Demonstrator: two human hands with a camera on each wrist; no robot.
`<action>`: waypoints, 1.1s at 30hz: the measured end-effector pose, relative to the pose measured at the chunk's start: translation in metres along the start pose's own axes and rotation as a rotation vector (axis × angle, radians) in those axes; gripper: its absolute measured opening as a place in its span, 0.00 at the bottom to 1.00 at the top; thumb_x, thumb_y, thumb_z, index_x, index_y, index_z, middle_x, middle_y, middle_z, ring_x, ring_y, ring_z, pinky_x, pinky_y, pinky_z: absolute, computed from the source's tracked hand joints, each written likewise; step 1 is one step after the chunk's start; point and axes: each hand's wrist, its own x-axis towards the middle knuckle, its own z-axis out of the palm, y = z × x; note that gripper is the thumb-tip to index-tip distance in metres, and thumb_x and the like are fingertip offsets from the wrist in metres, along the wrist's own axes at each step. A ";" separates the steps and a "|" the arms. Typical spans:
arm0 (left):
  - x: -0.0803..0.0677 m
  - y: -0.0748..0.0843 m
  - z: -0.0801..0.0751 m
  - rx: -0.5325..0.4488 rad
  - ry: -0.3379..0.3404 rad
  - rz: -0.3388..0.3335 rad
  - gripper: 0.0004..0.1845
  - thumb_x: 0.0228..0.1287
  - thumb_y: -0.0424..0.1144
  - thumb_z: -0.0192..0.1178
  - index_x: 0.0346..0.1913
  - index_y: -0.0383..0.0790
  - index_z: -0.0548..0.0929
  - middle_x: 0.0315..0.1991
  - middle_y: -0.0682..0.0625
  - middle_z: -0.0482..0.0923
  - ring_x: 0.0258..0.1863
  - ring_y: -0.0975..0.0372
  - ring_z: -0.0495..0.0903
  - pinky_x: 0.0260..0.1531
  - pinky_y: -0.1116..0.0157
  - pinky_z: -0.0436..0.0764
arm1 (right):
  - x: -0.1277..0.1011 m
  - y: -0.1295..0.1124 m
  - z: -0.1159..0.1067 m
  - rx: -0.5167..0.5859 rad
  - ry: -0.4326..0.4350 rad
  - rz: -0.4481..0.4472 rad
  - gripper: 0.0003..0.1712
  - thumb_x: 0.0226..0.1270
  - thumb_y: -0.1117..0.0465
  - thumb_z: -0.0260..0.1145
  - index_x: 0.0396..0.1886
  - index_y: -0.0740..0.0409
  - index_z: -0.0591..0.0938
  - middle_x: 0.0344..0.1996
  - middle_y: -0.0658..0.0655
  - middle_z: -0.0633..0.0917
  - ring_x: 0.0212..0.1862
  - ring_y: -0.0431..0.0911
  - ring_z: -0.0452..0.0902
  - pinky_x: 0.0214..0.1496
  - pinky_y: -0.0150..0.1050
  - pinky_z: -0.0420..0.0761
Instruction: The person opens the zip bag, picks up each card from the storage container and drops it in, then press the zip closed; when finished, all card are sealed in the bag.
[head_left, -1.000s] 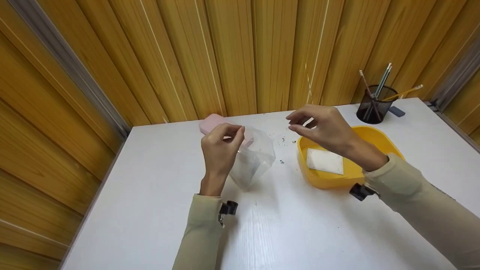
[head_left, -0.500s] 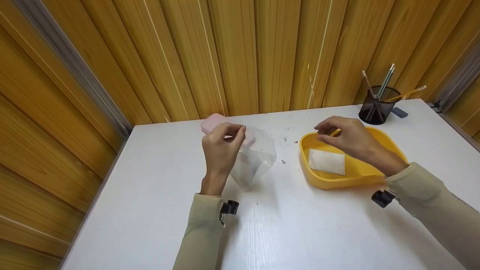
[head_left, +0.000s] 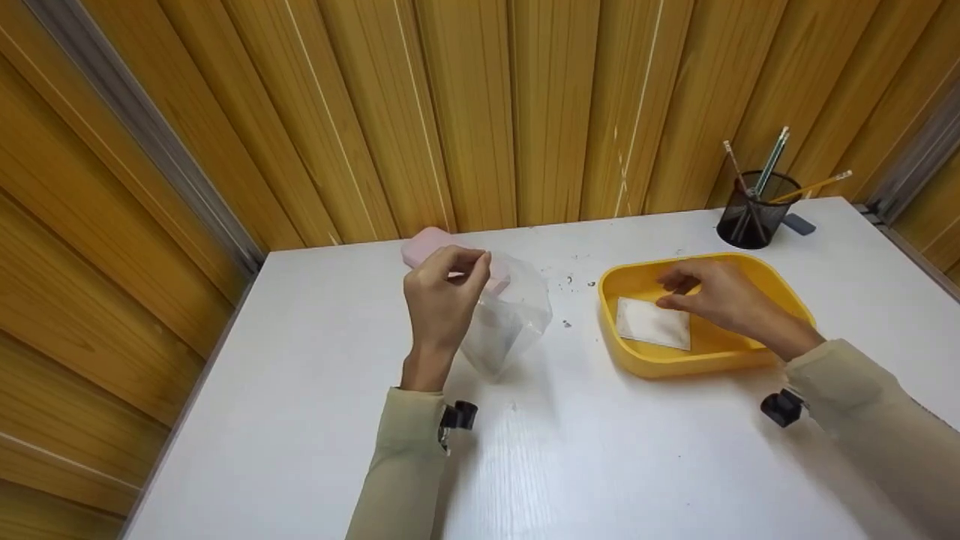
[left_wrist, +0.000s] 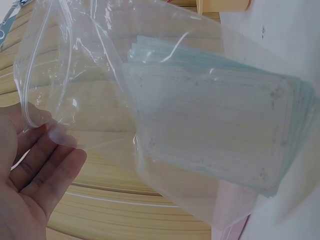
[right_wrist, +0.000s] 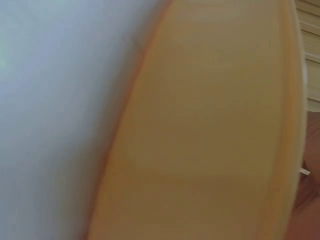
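My left hand (head_left: pixel 442 311) pinches the top edge of a clear zip bag (head_left: pixel 534 296) between thumb and fingertips. A stack of pale cards with printed corner ornaments (left_wrist: pixel 210 125) shows through the bag in the left wrist view. Over at the right, a yellow tray (head_left: pixel 660 367) stands on the table with a white card (head_left: pixel 646 324) lying in it. My right hand (head_left: pixel 716 296) is inside the tray, fingers bent and apart, its thumb close by the card's upper right corner. Whether it touches the card I cannot tell; the tray wall hides most of that hand in the right wrist view.
A pink object (head_left: pixel 429 241) lies behind the bag. Small dark crumbs (head_left: pixel 568 282) are scattered between bag and tray. At the back right are a black mesh cup (head_left: pixel 750 221) with pencils and a dark grey block (head_left: pixel 799 224). A wood-patterned wall (head_left: pixel 547 112) rises behind the table.
My right hand has moved right and down, from above the tray's left rim into the tray by the card. My left hand and the bag have stayed almost still.
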 end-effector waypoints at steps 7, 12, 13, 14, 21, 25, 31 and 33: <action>0.001 0.001 0.000 -0.006 0.002 0.009 0.02 0.67 0.29 0.71 0.35 0.33 0.90 0.33 0.46 0.89 0.31 0.58 0.89 0.34 0.68 0.88 | -0.002 0.016 0.005 0.008 -0.052 0.041 0.24 0.68 0.58 0.78 0.57 0.69 0.85 0.49 0.65 0.87 0.50 0.56 0.81 0.54 0.45 0.83; 0.001 0.001 0.000 -0.012 0.003 0.006 0.02 0.67 0.29 0.71 0.35 0.33 0.90 0.33 0.46 0.89 0.31 0.58 0.89 0.34 0.68 0.88 | -0.002 0.025 0.007 0.014 -0.094 0.069 0.29 0.66 0.56 0.80 0.58 0.72 0.83 0.49 0.65 0.87 0.50 0.57 0.79 0.57 0.55 0.82; 0.001 0.001 0.000 -0.013 0.000 0.001 0.02 0.67 0.29 0.71 0.36 0.33 0.90 0.33 0.46 0.89 0.31 0.58 0.89 0.34 0.68 0.88 | -0.003 0.026 0.007 0.017 -0.103 0.076 0.31 0.66 0.55 0.80 0.59 0.73 0.83 0.49 0.65 0.86 0.50 0.57 0.79 0.58 0.56 0.81; 0.001 0.001 0.000 -0.013 -0.002 -0.001 0.02 0.67 0.29 0.71 0.36 0.33 0.90 0.33 0.46 0.89 0.31 0.58 0.89 0.34 0.68 0.88 | -0.003 0.026 0.007 0.020 -0.111 0.086 0.32 0.66 0.55 0.81 0.60 0.73 0.82 0.50 0.66 0.86 0.50 0.58 0.79 0.59 0.58 0.81; 0.001 0.000 0.002 -0.018 0.007 0.022 0.01 0.65 0.27 0.72 0.35 0.33 0.90 0.32 0.46 0.89 0.30 0.58 0.89 0.33 0.67 0.89 | -0.005 0.029 0.006 -0.009 -0.139 0.098 0.35 0.61 0.52 0.83 0.56 0.73 0.82 0.44 0.63 0.86 0.46 0.55 0.77 0.53 0.54 0.80; 0.001 0.000 0.003 -0.018 0.017 0.032 0.02 0.64 0.25 0.72 0.35 0.33 0.90 0.31 0.46 0.89 0.30 0.59 0.89 0.33 0.67 0.89 | -0.004 0.029 0.006 -0.046 -0.141 0.101 0.32 0.59 0.52 0.85 0.51 0.73 0.84 0.41 0.62 0.85 0.43 0.55 0.76 0.50 0.52 0.78; 0.000 -0.001 0.002 -0.020 0.018 0.025 0.02 0.64 0.26 0.72 0.34 0.34 0.90 0.32 0.46 0.89 0.30 0.59 0.89 0.32 0.67 0.89 | -0.003 0.028 0.006 -0.074 -0.138 0.125 0.31 0.59 0.53 0.85 0.49 0.74 0.85 0.41 0.64 0.86 0.42 0.56 0.76 0.51 0.54 0.80; 0.000 -0.001 0.002 -0.018 0.018 0.024 0.02 0.64 0.26 0.72 0.34 0.34 0.90 0.32 0.46 0.89 0.30 0.59 0.89 0.32 0.67 0.89 | -0.003 0.029 0.006 -0.074 -0.137 0.134 0.31 0.59 0.53 0.84 0.48 0.74 0.84 0.41 0.63 0.86 0.42 0.55 0.76 0.50 0.53 0.80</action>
